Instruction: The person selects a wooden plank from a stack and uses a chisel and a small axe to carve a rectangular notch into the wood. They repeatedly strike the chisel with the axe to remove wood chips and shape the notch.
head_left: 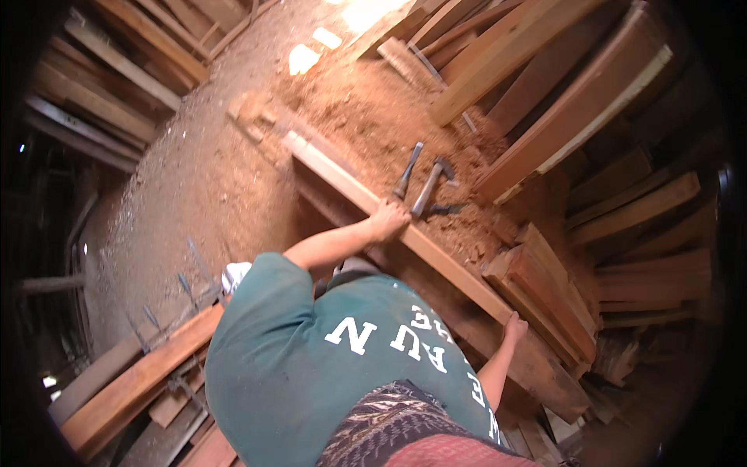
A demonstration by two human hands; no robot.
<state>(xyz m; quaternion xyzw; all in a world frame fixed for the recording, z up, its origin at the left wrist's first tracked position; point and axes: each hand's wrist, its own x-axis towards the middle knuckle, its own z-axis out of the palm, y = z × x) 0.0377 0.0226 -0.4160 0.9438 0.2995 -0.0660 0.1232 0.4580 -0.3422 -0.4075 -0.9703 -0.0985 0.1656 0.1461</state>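
A long, pale squared wooden beam (455,272) lies slantwise in front of me, from the upper left down to the lower right. My left hand (391,220) is closed over the beam near its middle. At the lower right end, my right hand (514,328) grips the same beam, its fingers partly hidden. Just beyond my left hand are a hammer (429,187) with a dark head and a chisel (408,171), both lying among wood shavings. Another small dark tool (445,209) sits beside the hammer, its kind unclear.
Brown shavings (350,101) cover the ground. Stacked planks (576,101) lean at the upper right, with more boards (124,62) at the upper left. Thick timber pieces (545,300) lie by my right hand. At the lower left, clamps (187,288) stand along an orange-brown plank (140,385).
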